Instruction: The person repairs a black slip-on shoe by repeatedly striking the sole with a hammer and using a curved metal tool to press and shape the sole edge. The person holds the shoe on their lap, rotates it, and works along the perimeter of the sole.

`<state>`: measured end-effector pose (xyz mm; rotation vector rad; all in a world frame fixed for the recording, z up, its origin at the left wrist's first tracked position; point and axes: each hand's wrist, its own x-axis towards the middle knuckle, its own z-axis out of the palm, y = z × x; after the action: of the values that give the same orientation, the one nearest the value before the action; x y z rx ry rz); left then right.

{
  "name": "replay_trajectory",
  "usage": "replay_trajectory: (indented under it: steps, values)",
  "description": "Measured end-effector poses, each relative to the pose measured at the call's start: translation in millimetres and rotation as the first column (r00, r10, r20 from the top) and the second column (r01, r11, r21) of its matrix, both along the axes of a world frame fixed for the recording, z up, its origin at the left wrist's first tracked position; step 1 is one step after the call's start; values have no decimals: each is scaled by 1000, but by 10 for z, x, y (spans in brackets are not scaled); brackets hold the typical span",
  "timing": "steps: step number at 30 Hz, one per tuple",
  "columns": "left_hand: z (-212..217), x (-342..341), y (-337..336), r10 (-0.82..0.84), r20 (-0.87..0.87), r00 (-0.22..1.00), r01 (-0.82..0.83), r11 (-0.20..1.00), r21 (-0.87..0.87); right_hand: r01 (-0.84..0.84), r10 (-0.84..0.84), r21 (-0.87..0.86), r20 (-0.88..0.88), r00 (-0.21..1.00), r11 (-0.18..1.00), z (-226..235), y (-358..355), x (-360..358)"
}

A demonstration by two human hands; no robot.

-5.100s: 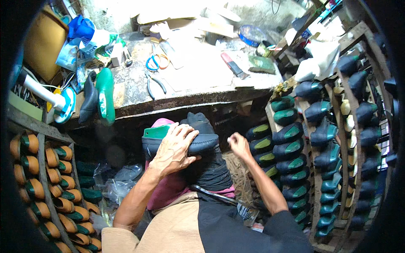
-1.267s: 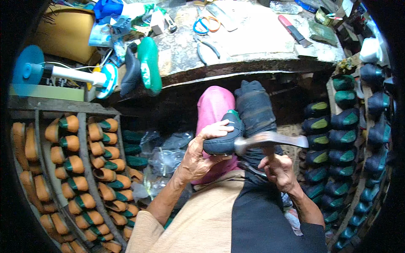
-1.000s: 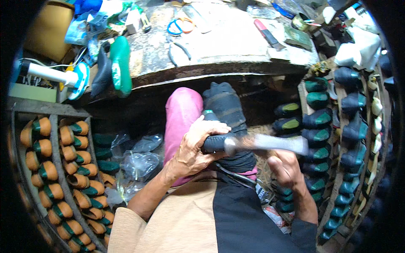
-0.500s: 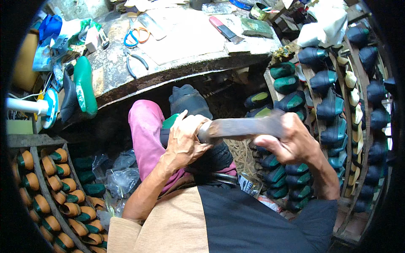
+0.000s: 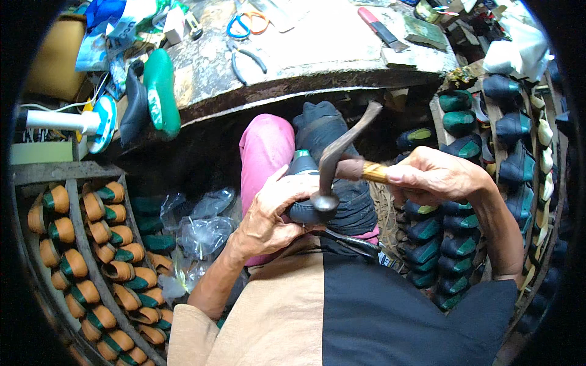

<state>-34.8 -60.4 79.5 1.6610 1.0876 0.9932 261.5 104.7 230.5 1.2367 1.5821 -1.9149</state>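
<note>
My left hand [image 5: 265, 213] is closed around a dark shoe on a green last [image 5: 302, 156], held over my lap. Part of the shoe is hidden behind the fingers and the hammer. In my right hand [image 5: 436, 175] is the wooden handle of a cobbler's hammer [image 5: 330, 161], gripped near its end. Its round metal face is at the dark shoe, beside my left fingers; whether the two touch I cannot tell. The hammer's long curved end points up and away from me. Beneath are my knees, one in pink cloth [image 5: 265, 143], one in dark cloth.
Ahead stands a worn workbench [image 5: 201, 91] with pliers [image 5: 245, 61], scissors [image 5: 247, 24] and a red-and-black knife [image 5: 381, 29]. A green shoe last [image 5: 161, 91] leans at its left. Racks hold tan-and-green shoes [image 5: 73, 262] at left and dark shoes [image 5: 513, 128] at right. Plastic bags [image 5: 204, 235] lie beside my left leg.
The hammer, a level blur before, has turned so its round face is down at the shoe and its curved end up. The view has shifted, so the bench sits higher.
</note>
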Motion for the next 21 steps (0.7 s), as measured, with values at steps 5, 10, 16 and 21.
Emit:
replay_trajectory:
  steps: [5,10,16,21]
  values:
    - [43,-169,-106,39,-19,999,-40,998,-45,219,-218,-41,23,976,975,-218,-342,36]
    - [53,-408,-272,256,106,961,-232,953,-196,496,-475,24,-255,842,868,-1177,-846,581]
    - [-226,-661,-337,456,351,818,-365,883,-295,719,-752,288,9,659,633,-2634,-854,1031]
    - [-421,-695,-387,524,321,789,-422,842,-336,107,-359,714,212,909,692,-3387,-29,939]
